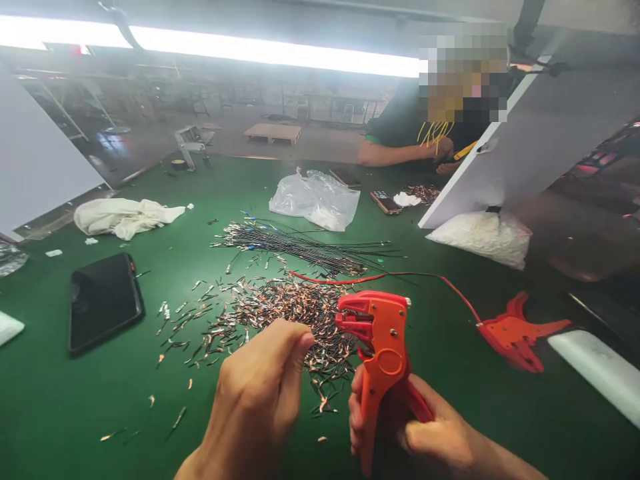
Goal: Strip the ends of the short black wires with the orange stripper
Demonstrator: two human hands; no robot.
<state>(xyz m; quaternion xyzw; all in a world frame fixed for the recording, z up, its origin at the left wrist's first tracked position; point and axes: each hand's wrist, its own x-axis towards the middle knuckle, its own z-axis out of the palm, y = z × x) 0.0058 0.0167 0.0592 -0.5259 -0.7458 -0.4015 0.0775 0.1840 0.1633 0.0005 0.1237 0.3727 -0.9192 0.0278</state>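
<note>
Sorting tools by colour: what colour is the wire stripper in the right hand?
Orange-red; the wire stripper in the right hand shows best in the head view.

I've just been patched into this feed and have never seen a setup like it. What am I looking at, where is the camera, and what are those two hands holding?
There is no machine here: a person works with bare hands, and the single picture comes from a camera on their head, looking forward and down.

The right hand grips an orange wire stripper by its handles, head upward. The left hand is loosely closed with fingertips pinched just beside the tool's head; whether it holds anything is too small to tell.

On the green table lie a pile of short wire offcuts, a bundle of thin black wires, a red wire, a second orange tool, a black phone, a white cloth and a clear plastic bag.

Across the table another person's forearm rests on it.
</note>
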